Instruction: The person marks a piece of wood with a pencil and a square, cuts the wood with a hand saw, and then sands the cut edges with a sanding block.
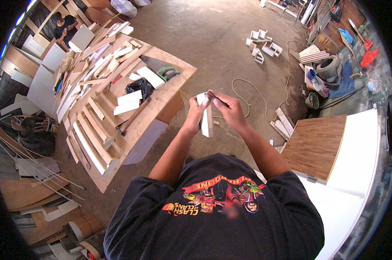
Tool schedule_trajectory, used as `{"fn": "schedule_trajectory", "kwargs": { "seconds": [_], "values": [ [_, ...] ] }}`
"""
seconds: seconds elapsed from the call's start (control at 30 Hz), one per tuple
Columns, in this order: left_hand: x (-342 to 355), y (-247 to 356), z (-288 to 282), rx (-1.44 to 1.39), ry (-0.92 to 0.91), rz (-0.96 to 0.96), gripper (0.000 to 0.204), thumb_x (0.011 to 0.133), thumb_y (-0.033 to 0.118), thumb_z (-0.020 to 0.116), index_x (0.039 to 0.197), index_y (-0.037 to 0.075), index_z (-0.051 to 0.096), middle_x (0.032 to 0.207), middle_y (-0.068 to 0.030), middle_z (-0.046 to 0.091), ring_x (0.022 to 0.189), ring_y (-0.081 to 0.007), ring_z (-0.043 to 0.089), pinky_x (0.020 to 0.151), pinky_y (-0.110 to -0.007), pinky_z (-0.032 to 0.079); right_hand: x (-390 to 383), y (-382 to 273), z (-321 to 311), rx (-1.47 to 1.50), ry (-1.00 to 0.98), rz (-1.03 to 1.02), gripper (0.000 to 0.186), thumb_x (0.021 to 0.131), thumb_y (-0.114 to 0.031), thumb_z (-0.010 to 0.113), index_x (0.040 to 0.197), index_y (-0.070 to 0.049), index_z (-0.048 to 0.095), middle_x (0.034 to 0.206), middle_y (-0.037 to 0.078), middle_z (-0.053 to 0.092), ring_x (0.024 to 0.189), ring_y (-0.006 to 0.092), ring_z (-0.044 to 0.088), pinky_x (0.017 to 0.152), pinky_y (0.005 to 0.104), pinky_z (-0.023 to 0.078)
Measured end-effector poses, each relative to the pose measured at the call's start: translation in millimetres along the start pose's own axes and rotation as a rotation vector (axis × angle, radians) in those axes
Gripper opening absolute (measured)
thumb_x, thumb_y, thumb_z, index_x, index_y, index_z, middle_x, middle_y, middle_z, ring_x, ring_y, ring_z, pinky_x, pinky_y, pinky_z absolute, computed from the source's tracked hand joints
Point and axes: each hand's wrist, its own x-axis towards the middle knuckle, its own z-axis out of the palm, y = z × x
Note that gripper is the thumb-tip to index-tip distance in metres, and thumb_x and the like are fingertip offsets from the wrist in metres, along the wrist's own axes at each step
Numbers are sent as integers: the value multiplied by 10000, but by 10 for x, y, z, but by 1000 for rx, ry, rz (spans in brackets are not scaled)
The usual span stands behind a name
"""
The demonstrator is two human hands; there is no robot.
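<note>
In front of my chest, my left hand (195, 115) grips a short wooden block (208, 123) with a white face and bare wood along one side. The block stands tilted, its lower end pointing toward me. My right hand (231, 112) is closed in a pinch on a small dark piece (210, 95) at the block's upper end. What that dark piece is, I cannot make out. Both hands are over the floor, just off the right edge of the wooden workbench (178, 65).
On the bench lie several wood strips (94, 123), white panel pieces (128, 102), a hammer (133, 116), a black plastic bag (139, 88) and a green-handled tool (167, 73). A person (65, 28) is beyond it. A hose (256, 93) crosses the floor; a wood-grain panel (315, 145) lies right.
</note>
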Motion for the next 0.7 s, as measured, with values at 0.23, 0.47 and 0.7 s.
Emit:
{"fn": "schedule_trajectory", "kwargs": {
  "seconds": [0.23,0.47,0.7],
  "values": [
    [35,140,-78,-2,-119,-55,683,863,334,798,1327,-12,434,1133,-80,554,1017,-153,566,813,-323,524,-3,-62,-90,-35,-68,13,310,1013,-70,588,1296,29,667,1258,133,719,1143,166,658,1009,302,496],
    [21,168,-27,-2,-147,47,690,795,167,817,1361,11,456,1154,-59,570,1013,-131,563,835,-283,491,27,-225,-48,-9,13,161,311,1004,-65,602,1297,14,672,1245,133,725,1138,167,665,1005,309,500],
    [-44,286,41,-116,-260,98,682,752,101,788,1361,36,489,1175,-47,575,1034,-147,559,890,-293,465,134,11,-201,-214,7,-10,308,995,-58,609,1291,-28,688,1238,145,728,1120,191,696,962,320,533]
  ]
}}
